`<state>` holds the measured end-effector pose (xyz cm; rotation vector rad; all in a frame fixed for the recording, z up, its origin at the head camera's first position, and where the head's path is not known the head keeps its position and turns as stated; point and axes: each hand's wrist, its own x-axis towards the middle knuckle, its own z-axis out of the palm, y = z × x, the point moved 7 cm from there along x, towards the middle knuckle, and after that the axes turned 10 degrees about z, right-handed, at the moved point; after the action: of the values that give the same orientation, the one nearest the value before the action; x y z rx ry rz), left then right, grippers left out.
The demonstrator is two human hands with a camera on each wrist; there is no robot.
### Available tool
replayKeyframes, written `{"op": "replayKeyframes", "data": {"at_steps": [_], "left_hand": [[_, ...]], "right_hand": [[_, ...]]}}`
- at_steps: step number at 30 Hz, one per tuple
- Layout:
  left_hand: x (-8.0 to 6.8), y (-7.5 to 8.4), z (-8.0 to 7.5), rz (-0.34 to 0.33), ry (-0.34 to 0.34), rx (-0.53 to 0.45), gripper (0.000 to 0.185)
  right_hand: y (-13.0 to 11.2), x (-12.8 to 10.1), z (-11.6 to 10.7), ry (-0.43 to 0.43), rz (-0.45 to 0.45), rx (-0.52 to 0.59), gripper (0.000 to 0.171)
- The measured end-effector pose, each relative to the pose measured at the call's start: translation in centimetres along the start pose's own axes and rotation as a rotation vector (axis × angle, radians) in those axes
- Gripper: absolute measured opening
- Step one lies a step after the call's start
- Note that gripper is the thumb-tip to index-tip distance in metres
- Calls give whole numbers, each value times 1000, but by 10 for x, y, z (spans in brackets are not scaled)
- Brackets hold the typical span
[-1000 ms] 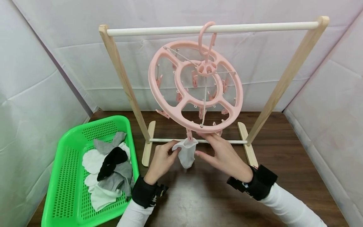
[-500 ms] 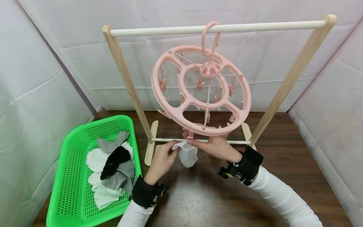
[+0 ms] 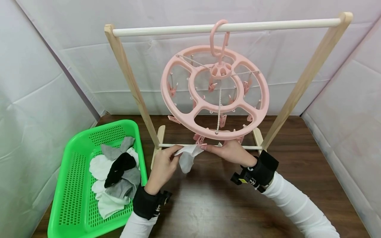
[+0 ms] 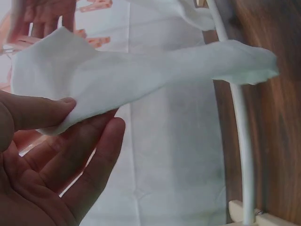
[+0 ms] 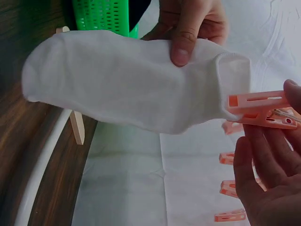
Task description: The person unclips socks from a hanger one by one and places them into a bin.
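A white sock (image 3: 187,161) hangs below the front of a round pink clip hanger (image 3: 220,70). My left hand (image 3: 163,167) pinches the sock near its cuff, thumb on top and fingers beneath, as the left wrist view shows. My right hand (image 3: 233,153) grips a pink clothespin (image 5: 263,101), its thumb over one handle and fingers under the other. In the right wrist view the clothespin's tip overlaps the open cuff of the sock. Behind it, a second white cloth piece (image 4: 188,14) shows at the top of the left wrist view.
A green basket (image 3: 71,185) at the left holds white, grey and black socks (image 3: 120,169). The hanger hooks over the white rail (image 3: 166,30) of a wooden stand (image 3: 131,82). Several other clothespins dangle from the ring. White sheets (image 3: 351,109) wall in the dark wooden table (image 3: 208,205).
My right hand has moved left from beside the sock and taken hold of the clothespin at its cuff. My left hand keeps its pinch, shifting slightly left; the hanger ring has tilted and swung right.
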<state>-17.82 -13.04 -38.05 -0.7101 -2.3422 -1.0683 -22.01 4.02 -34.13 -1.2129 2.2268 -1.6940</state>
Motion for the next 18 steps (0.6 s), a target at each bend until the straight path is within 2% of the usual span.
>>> {"op": "replayKeyframes", "data": {"at_steps": [7, 10, 14, 18], "left_hand": [[-3, 4, -16, -16, 13, 179, 28], [-4, 5, -29, -20, 35, 190, 33], [-5, 9, -55, 14, 106, 228, 37], [-8, 13, -92, 37, 199, 283, 39]], "right_hand": [[-1, -2, -4, 46, -72, 16, 32], [2, -3, -4, 51, -53, 42, 28], [1, -4, -3, 74, -13, 28, 27], [-9, -4, -3, 82, 34, 58, 26]]}}
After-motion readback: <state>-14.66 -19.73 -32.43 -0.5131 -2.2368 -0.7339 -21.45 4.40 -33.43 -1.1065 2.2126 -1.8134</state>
